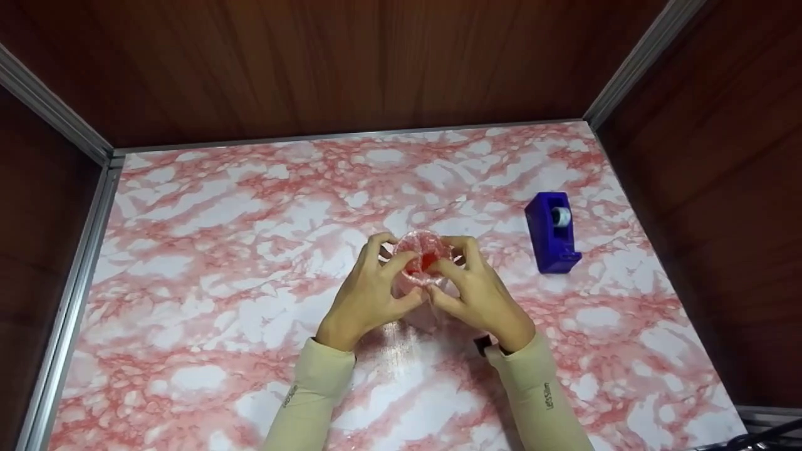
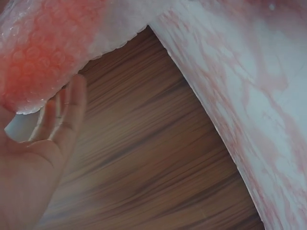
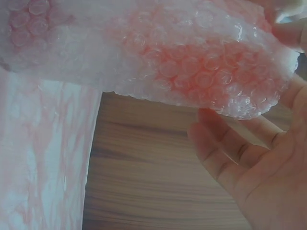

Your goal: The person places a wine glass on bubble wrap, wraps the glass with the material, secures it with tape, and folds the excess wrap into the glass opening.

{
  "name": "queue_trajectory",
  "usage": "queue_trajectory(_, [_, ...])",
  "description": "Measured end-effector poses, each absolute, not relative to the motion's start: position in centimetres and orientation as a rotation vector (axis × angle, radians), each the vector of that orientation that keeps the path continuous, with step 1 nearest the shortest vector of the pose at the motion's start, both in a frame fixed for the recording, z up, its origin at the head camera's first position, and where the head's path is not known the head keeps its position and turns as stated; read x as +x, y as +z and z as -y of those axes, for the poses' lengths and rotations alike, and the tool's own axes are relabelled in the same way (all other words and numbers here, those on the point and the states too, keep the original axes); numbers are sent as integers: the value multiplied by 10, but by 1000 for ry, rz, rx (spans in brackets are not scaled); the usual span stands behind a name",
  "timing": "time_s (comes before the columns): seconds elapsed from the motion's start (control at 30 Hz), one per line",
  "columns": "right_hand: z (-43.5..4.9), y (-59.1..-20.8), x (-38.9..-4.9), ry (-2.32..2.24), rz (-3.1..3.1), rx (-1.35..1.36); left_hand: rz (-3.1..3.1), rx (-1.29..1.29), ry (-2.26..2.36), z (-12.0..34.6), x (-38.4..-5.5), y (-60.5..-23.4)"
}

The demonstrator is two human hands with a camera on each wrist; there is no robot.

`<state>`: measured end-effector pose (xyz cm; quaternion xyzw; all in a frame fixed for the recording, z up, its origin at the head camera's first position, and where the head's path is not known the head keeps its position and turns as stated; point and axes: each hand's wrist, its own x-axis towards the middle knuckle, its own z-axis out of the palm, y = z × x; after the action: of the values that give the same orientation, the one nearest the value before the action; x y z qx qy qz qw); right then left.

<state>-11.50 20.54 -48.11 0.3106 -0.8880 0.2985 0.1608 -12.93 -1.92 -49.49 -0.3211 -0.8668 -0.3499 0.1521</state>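
A roll of clear bubble wrap point(image 1: 421, 235) stands upright near the middle of the table, its round open top facing the head camera. Something red point(image 1: 430, 259) shows inside it; the wrap hides what kind of thing it is. My left hand point(image 1: 369, 289) grips the wrap's left side, thumb and fingers at the rim. From the right, my right hand point(image 1: 485, 293) holds the opposite side the same way. Both wrist views show the bubbled wrap point(image 3: 211, 72) tinted red from within, with some fingers of each hand loosely spread beside it.
A purple tape dispenser point(image 1: 552, 235) with a roll of tape stands to the right on the red-and-white marbled table point(image 1: 207, 250). Brown wood-grain panels point(image 1: 351, 62) close off the back and sides. Black cables point(image 1: 764, 435) lie at the lower right corner.
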Motion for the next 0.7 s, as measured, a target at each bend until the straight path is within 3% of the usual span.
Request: queue_trajectory(0.7, [-207, -479, -112, 967, 2536, 958, 2803, -761, -732, 11, -120, -471])
